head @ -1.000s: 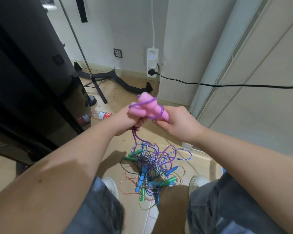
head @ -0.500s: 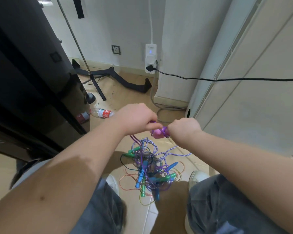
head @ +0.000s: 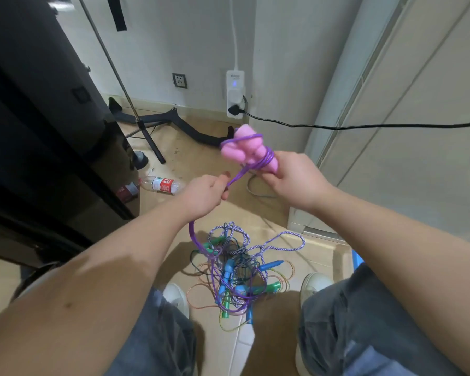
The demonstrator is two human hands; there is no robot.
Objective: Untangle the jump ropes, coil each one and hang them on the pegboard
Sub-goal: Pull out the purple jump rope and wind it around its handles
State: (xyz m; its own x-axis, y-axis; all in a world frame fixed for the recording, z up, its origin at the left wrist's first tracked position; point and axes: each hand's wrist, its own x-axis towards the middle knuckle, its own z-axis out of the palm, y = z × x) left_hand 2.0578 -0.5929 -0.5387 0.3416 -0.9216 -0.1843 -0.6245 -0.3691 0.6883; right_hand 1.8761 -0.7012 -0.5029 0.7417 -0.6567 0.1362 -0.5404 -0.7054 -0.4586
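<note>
The floor (head: pixel 190 169) is tan tile, and a white wall (head: pixel 174 36) is standing behind it, with a power strip (head: pixel 235 93) hanging on it and a black cord (head: pixel 337 127) running off to the right. A bottle (head: pixel 162 184) is lying on the floor by a dark cabinet (head: pixel 38 104), close to a black stand (head: pixel 190 130). The person is holding both arms out in front. The right hand (head: pixel 296 180) is gripping the pink handles (head: pixel 244 150) and holding them up, with the purple rope (head: pixel 192 234) wrapped around them. The left hand (head: pixel 204 195) is pinching that rope just below and left of the handles, so it is pulling tight between the two hands. From the left hand the rope is dropping into the pile (head: pixel 236 272) of ropes on the floor. The pile is lying between the person's two white shoes (head: pixel 175 294), with blue and green handles and thin orange and striped ropes all mixed up in it.
</note>
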